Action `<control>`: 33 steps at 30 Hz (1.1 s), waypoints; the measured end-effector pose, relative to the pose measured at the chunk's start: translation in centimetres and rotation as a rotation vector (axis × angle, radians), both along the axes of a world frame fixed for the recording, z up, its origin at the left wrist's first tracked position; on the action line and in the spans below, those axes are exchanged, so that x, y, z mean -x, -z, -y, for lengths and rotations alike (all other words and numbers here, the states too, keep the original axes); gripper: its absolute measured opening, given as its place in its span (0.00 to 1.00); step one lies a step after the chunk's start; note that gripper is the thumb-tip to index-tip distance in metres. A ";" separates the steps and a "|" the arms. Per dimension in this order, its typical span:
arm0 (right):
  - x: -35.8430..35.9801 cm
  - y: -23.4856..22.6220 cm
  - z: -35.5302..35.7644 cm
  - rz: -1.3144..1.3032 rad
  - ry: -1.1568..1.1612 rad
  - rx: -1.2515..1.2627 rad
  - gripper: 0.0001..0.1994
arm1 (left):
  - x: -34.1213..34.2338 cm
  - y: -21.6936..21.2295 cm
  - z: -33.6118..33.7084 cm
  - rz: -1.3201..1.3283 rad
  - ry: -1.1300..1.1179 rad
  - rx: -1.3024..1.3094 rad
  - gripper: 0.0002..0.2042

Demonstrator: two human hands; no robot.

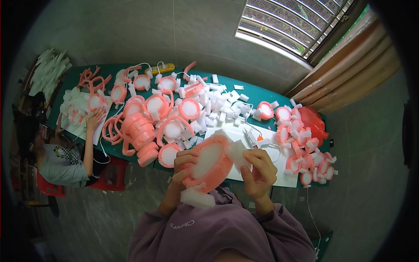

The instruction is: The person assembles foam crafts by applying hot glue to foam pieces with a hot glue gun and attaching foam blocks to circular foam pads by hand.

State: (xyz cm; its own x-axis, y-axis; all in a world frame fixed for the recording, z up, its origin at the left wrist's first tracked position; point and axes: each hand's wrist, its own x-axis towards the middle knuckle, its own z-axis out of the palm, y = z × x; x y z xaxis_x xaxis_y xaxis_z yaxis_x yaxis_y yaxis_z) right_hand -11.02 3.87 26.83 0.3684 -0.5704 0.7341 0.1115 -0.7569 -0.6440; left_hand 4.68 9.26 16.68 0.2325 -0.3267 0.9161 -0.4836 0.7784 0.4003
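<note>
Close in front of me, my left hand (182, 169) grips the left edge of a round foam piece (207, 160), white in the middle with a pink foam rim. A white foam block (198, 199) sticks out from its lower end. My right hand (258, 172) pinches another white foam block (238, 155) against the right side of the rim; whether it is stuck there I cannot tell. Just beyond my right hand, a glue gun (251, 139) with a white cord lies on a white board (224, 130).
Many similar pink rounds (139, 131) and loose white foam blocks (214, 98) cover the green table (273, 94). More rounds (307, 159) are heaped at the right beside a red bag (314, 124). A yellow power strip (160, 69) lies at the back. At left, a co-worker (65, 159) handles foam pieces.
</note>
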 end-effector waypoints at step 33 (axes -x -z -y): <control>0.3 1.1 1.0 -0.155 -0.019 -0.100 0.15 | 0.1 0.2 -0.7 -0.006 -0.039 -0.098 0.26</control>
